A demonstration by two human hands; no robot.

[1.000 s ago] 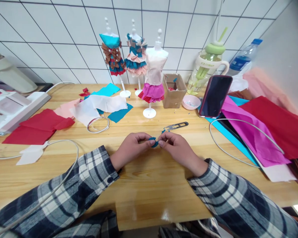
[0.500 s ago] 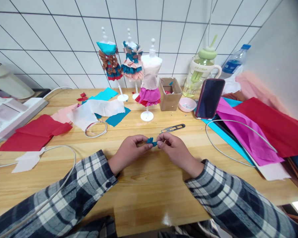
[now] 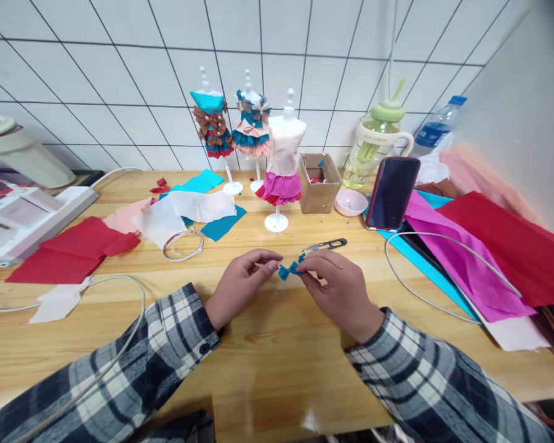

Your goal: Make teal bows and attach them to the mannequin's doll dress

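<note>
A small teal fabric bow (image 3: 286, 271) hangs over the table, pinched at its right end by my right hand (image 3: 339, 283). A loose teal scrap or ruffle shows above those fingertips. Just left of the bow is my left hand (image 3: 240, 286), its thumb and index finger slightly apart with nothing visible between them. Behind my right fingers lie thread snips (image 3: 330, 244), partly covered. Past them stands a white mini dress form (image 3: 286, 144) wearing a pale top and a magenta and red ruffled skirt.
Two more dressed forms stand near the tiled wall. A cardboard box (image 3: 321, 191), pink bowl (image 3: 351, 203), phone (image 3: 392, 194) and drink jug (image 3: 376, 147) line the back. Fabric sheets (image 3: 471, 258) lie right; red cloth (image 3: 69, 249), a coiled cable (image 3: 183, 246) and a white machine (image 3: 32, 221) are left.
My left fingers have let go of the teal bow and parted slightly. My right hand now holds it alone, turned so its bow shape shows. The view has tilted up a little.
</note>
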